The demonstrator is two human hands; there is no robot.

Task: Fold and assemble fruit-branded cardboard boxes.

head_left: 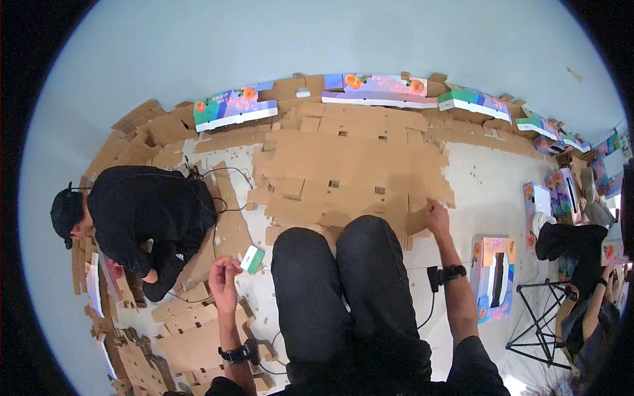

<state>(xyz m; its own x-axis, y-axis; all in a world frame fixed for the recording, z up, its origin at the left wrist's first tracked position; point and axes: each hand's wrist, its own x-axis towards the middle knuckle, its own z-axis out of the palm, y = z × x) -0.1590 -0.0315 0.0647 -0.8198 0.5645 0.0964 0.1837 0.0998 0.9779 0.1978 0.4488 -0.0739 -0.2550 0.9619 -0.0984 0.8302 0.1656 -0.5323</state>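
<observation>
A large flattened cardboard box [356,158] lies on the floor in front of my knees, brown side up, with slots and hand holes cut in it. My right hand [436,218] is closed at its near right corner, where a flap tilts up, and appears to grip that flap. My left hand [224,276] hovers at the left with its fingers loosely bent and apart, holding nothing that I can see. Just right of it lies a small green and white box [252,259].
A person in black [148,218] crouches at the left beside cables. Printed cartons [376,89] and cardboard line the wall. More flattened cardboard [198,336] lies at lower left. At right are a colourful carton [494,280], a folding stool [543,323] and other people.
</observation>
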